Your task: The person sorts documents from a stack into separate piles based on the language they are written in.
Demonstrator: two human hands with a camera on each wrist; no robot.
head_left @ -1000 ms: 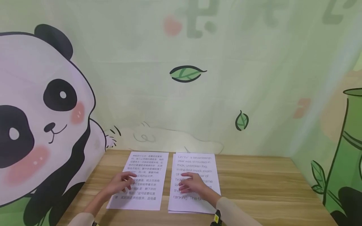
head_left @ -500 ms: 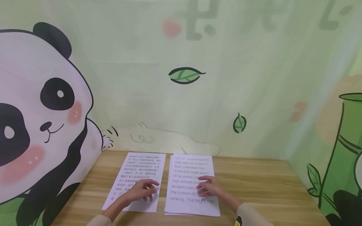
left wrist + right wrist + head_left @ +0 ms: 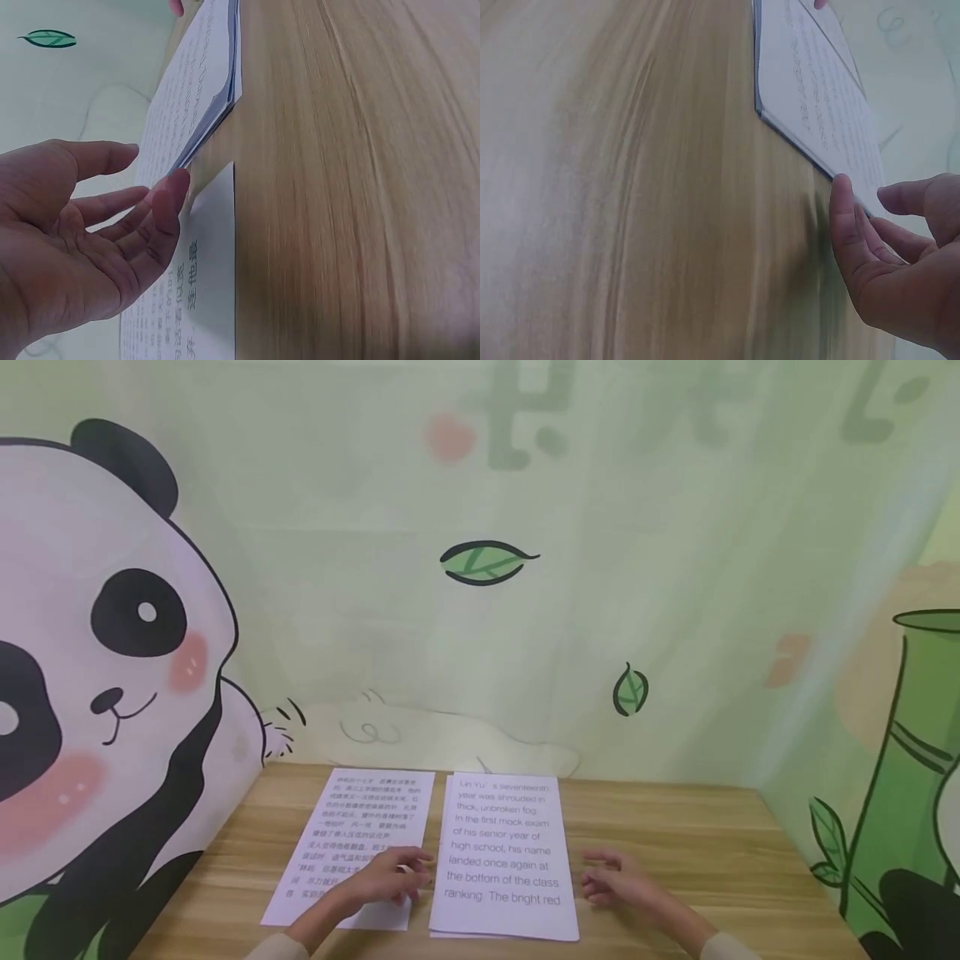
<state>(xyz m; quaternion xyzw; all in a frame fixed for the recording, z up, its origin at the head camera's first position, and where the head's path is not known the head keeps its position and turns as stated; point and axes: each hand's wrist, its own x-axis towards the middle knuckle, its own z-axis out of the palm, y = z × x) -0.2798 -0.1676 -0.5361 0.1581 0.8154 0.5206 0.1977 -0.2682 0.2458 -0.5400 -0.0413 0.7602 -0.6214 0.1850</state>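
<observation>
Wooden desk (image 3: 675,852) under the panda wall carries a stack of English pages (image 3: 504,852) between two slack, empty hands, left hand (image 3: 390,878) on the Chinese sheet (image 3: 352,843), right hand (image 3: 618,883) beside; square edges gently from both sides.

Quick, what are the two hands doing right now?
Left hand: open, fingers relaxed over the Chinese sheet, holding nothing.
Right hand: open, beside the English stack, holding nothing.

The left hand (image 3: 386,881) hides the Chinese sheet's (image 3: 360,831) lower lines.
</observation>
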